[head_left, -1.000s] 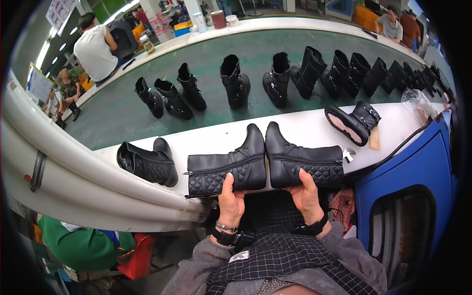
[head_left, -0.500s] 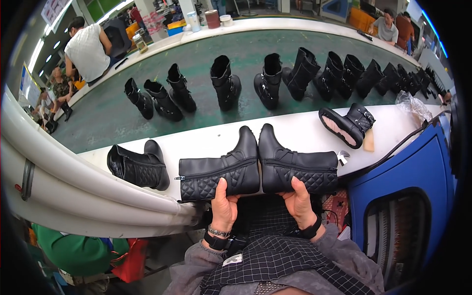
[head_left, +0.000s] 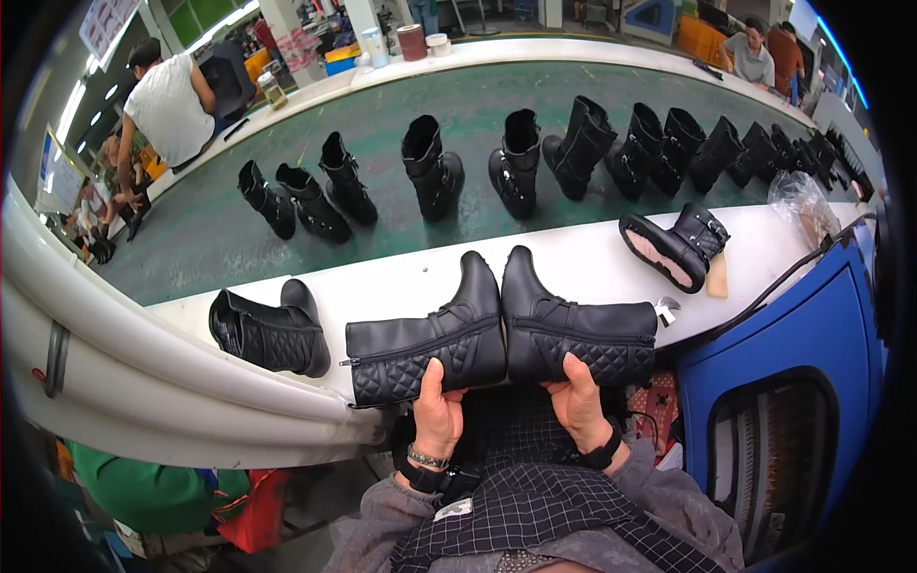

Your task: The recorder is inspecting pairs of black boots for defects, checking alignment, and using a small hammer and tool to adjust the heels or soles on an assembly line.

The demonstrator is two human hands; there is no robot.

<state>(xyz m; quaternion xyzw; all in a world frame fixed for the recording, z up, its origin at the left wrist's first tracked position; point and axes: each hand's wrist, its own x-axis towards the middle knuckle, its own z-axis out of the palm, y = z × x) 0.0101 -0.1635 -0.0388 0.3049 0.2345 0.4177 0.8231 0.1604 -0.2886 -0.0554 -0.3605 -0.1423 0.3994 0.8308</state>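
Note:
Two tall black boots lie on their sides, soles facing each other and toes pointing away from me. My left hand (head_left: 439, 409) is closed on the left boot (head_left: 420, 349), its thumb on the quilted side and the fingers hidden beneath. The right boot (head_left: 578, 334) is gripped the same way by my right hand (head_left: 579, 401). A zipper runs along the side of each shaft. The soles touch or nearly touch at the middle. Both boots are over the near edge of the white ledge (head_left: 401, 277).
Another quilted boot (head_left: 272, 329) lies to the left beside thick white pipes (head_left: 191, 363). At right are an upturned boot (head_left: 673, 246), a plastic bag (head_left: 802, 205) and a blue machine (head_left: 793, 334). Several black boots (head_left: 433, 167) stand on the green conveyor belt (head_left: 315, 115). People sit beyond it.
The left boot's shaft end has dipped slightly toward me, with my left hand following. The right boot is nearly where it was. Boots on the belt have shifted slightly left.

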